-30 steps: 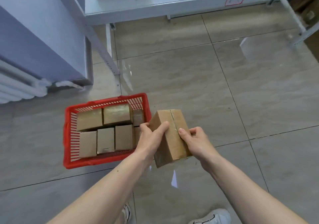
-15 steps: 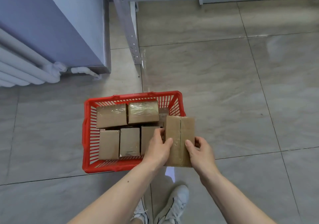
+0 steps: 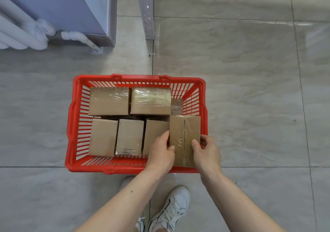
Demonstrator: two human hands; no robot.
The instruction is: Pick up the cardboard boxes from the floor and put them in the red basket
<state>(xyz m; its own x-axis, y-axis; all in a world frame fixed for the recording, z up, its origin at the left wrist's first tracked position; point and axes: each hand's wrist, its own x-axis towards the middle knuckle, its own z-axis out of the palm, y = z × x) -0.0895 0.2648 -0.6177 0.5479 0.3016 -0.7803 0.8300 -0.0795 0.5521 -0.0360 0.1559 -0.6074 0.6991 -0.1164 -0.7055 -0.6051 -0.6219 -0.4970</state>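
Both hands pinch one cardboard box (image 3: 184, 138) by its long sides: left hand (image 3: 161, 153) w/ thumb on top, right hand (image 3: 205, 151) likewise. Box sits over the right-near corner of the red basket (image 3: 71, 124), long axis running away from the person. Five boxes (image 3: 109, 100) fill the rest; only free slot is directly below, tight betw. neighbour box & right wall.
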